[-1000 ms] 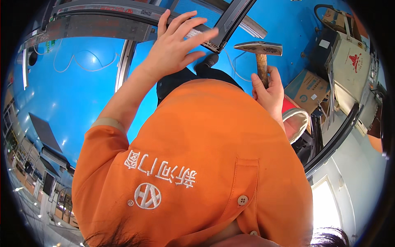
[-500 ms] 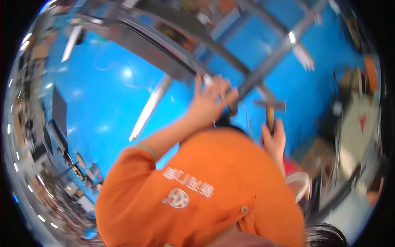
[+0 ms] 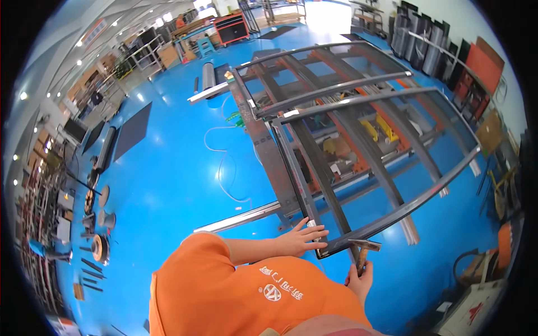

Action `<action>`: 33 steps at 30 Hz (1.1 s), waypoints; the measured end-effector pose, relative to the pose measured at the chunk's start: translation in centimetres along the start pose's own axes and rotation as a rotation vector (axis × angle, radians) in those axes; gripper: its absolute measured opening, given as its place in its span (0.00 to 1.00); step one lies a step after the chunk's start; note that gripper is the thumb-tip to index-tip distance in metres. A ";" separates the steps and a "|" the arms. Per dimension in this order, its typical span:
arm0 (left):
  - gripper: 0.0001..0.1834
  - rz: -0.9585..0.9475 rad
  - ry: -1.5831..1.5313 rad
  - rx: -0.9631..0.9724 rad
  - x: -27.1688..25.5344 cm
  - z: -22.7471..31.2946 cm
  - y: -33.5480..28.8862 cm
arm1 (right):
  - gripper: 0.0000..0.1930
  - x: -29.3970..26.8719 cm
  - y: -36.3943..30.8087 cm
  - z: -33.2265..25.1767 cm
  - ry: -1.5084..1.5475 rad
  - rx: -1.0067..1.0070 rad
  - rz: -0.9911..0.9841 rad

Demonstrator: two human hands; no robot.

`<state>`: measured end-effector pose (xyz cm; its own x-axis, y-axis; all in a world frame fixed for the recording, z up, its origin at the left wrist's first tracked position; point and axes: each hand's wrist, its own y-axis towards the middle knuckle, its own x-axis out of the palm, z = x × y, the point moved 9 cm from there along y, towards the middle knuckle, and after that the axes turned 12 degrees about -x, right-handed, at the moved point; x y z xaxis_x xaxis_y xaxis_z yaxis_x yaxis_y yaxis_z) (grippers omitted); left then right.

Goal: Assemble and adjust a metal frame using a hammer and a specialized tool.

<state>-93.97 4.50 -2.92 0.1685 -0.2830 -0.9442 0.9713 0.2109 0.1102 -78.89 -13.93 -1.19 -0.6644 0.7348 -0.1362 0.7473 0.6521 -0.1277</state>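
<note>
My left hand point(image 3: 301, 239) lies with its fingers spread over the near left corner of a dark grey metal frame point(image 3: 296, 175). Several crossbars span this frame, and dark mesh seems to fill it. Just right of that corner, my right hand point(image 3: 360, 280) grips the wooden handle of a hammer point(image 3: 363, 256). The hammer stands head up, its metal head close to the frame's near rail; whether they touch I cannot tell.
A second similar frame point(image 3: 336, 88) lies beyond the first, both on a low stand point(image 3: 263, 147) with metal rails jutting out. A thin hose point(image 3: 220, 178) trails over the blue floor. Rolls and dark strips lie at left; a red tool cabinet point(image 3: 231, 29) stands far back.
My view has tilted up, so the frames and workshop now show farther off. The left hand stays at the frame and the right hand still holds the hammer.
</note>
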 end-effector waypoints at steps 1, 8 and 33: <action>0.40 0.007 0.004 -0.006 -0.4 -0.1 0.0 | 0.12 0.3 0.3 -0.2 0.015 -0.013 -0.014; 0.38 -0.024 -0.093 -0.006 -1.4 -0.5 0.0 | 0.13 2.1 2.1 -0.9 0.055 -0.034 -0.089; 0.25 0.125 -0.031 0.263 -1.7 -0.9 1.7 | 0.19 1.4 0.3 0.7 -0.232 0.014 0.028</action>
<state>-92.72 6.16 -1.44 0.2909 -0.2995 -0.9087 0.9521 -0.0027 0.3057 -79.61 -12.90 -2.13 -0.6282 0.6890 -0.3614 0.7663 0.6284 -0.1341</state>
